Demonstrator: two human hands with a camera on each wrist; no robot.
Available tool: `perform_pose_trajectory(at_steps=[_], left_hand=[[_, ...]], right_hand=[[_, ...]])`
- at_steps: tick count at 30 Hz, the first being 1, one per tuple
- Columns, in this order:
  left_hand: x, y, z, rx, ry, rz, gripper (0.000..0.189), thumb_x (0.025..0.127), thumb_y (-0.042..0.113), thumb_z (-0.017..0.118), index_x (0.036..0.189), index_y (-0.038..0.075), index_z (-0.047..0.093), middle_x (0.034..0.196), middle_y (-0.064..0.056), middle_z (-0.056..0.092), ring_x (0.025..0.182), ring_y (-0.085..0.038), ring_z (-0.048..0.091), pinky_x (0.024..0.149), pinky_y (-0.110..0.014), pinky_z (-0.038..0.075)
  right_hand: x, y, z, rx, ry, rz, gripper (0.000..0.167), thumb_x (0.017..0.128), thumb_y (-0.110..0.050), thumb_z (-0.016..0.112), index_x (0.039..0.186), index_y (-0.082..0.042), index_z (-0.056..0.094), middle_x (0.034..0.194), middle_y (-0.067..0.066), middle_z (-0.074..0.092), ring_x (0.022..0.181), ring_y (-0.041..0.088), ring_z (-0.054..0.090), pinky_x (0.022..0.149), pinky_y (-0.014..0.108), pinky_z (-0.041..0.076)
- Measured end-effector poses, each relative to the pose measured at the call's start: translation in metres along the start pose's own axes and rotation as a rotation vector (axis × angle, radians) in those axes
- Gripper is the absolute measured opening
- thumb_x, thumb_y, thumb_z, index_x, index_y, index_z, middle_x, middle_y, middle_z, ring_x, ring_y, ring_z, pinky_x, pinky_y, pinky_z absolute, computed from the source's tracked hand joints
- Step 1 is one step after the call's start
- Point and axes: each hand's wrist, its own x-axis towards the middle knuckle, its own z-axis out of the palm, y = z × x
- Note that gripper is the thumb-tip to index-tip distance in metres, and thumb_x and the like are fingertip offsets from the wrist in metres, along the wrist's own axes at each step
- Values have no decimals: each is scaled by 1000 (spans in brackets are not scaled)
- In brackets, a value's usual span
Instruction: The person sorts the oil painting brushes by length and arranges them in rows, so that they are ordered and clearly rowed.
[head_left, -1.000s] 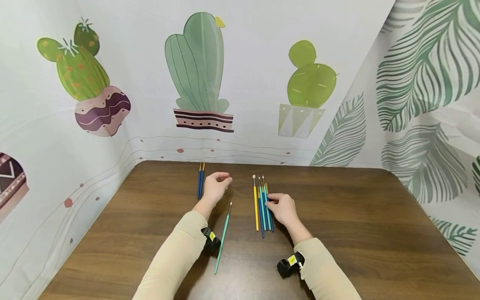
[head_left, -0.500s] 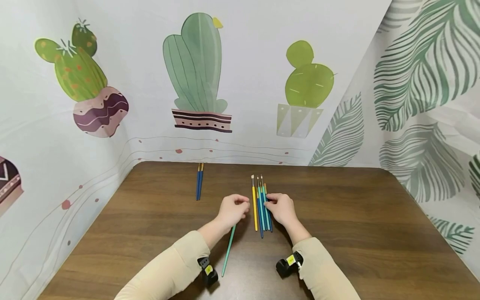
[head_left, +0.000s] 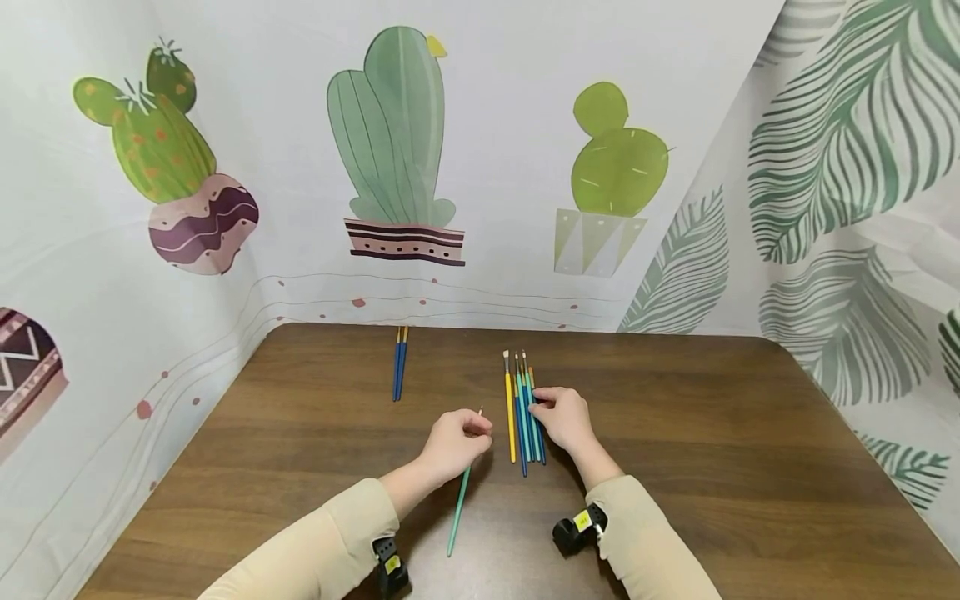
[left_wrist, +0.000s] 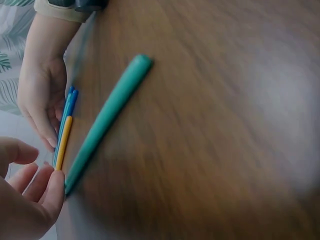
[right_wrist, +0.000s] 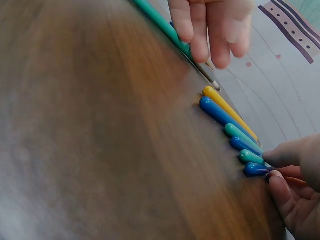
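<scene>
My left hand (head_left: 453, 444) hovers over a loose green paintbrush (head_left: 457, 521), hiding its upper part. The fingers are loosely bent, with a gap between thumb and fingers in the left wrist view; whether they touch the brush I cannot tell. Right of it, a yellow paintbrush (head_left: 511, 421) lies at the left of a row of blue and green paintbrushes, bristles pointing away from me. At the row's right side rests my right hand (head_left: 567, 423). Its thumb and forefinger pinch the outermost blue paintbrush (right_wrist: 256, 170), as the right wrist view shows.
Two blue paintbrushes (head_left: 401, 371) lie side by side near the back edge of the brown wooden table (head_left: 712, 433), left of the hands. A white cloth (head_left: 510, 167) printed with cacti and leaves hangs behind it. Each wrist wears a small black camera (head_left: 576, 533).
My left hand has come from beside the two blue paintbrushes rightward and toward me, over the loose green paintbrush. That brush has shifted slightly right. My right hand stays at the row.
</scene>
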Motion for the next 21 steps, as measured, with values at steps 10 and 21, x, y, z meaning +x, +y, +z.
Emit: perform_pose_trajectory(at_steps=[10,21], left_hand=[[-9,-12,-20,134,-21,76,28,69,-9,63,94,2,68,91,-10,69,87,-23,64,74,-30,53],[-13,-32,-40,127,148,17,28,68,-12,61,90,4,68,86,-9,69,79,-18,65,70,-28,55]], right_hand=[[0,0,0,-3,-11,-3,29,83,-13,69,110,-1,69,103,17,70,88,24,65,75,38,54],[-1,-1,-2,9,-20,10,30,84,-13,68,111,0,68,102,17,70,86,23,65,72,37,55]])
